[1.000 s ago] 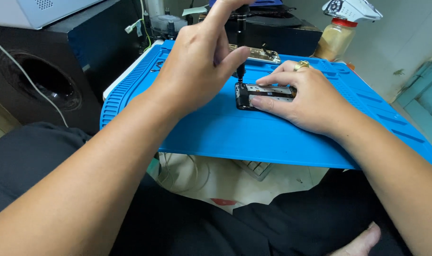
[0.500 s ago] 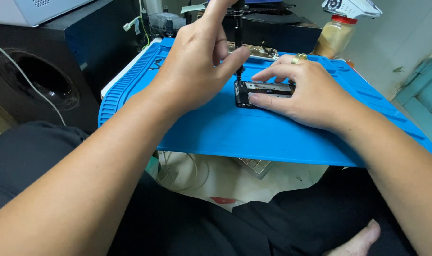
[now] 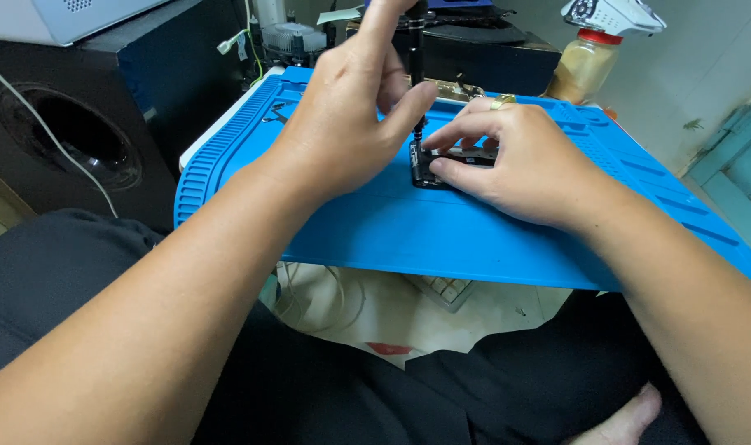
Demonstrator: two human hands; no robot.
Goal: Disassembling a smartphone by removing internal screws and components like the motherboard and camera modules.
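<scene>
Our left hand (image 3: pixel 342 124) grips a screwdriver (image 3: pixel 416 58) upright, tip on the device's (image 3: pixel 429 165) left end. Our right hand (image 3: pixel 515 161) pins the device flat mid-mat (image 3: pixel 375 231), long axis left-right, just right of the driver.

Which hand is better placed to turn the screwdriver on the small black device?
Left. The left hand already grips the upright screwdriver, tip down on the black device. The right hand is flat on it, pinning it to the blue mat.
</scene>
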